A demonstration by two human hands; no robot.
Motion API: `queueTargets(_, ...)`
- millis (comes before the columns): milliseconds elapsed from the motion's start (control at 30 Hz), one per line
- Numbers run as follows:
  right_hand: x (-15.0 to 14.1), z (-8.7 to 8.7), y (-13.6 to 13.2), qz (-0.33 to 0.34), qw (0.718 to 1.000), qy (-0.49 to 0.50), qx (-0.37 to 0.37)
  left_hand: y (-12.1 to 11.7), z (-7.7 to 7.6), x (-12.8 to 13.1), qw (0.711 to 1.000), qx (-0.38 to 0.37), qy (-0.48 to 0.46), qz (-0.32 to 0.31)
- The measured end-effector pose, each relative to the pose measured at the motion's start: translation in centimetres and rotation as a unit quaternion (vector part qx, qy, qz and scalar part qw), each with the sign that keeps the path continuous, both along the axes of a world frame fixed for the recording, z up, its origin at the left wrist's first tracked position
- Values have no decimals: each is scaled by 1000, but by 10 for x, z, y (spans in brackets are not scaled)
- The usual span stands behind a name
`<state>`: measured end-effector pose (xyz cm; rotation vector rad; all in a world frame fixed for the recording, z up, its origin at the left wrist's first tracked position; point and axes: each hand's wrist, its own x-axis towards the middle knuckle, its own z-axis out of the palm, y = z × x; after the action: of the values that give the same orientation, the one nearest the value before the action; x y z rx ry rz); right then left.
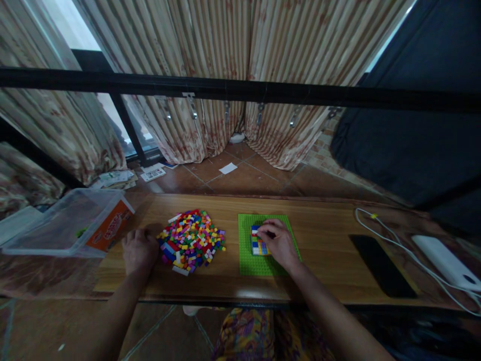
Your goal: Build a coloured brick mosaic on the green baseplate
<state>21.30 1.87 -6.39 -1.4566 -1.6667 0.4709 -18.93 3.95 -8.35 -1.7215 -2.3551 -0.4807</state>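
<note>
My right hand (280,243) is over the green baseplate (246,265), thumb and fingers pinched together at the top of a small block of toy bricks (258,246). Blue, white, yellow and red show in that block; my fingers cover its right side. Whatever lies between the fingertips is too small to make out. Palm down on the wooden board, my left hand (140,250) rests with loosely bent fingers and nothing visible in it. Just right of it spreads a pile of loose, many-coloured bricks (193,240).
A clear plastic box (56,235) with an orange label stands at the far left. On the right lie a black phone-like slab (383,265), a white device (447,263) and a white cable (406,245). A dark metal bar (233,90) crosses before the curtains.
</note>
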Motion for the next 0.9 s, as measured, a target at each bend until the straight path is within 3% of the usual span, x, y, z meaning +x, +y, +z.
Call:
queueTargets(333,9,-5,3,-35,998,51,20,0,2,2,1000,-2,0,4)
queueTargets(467,11,-6,11,-55,996,71,-29,-1,4,3,1000,-11,-6,12)
queueTargets(700,8,-12,23,9,992,79,-96,-1,2,2,1000,-1,-6,1)
queueTargets(900,5,-14,23,24,987,91,-130,0,0,2,999,8,-29,16)
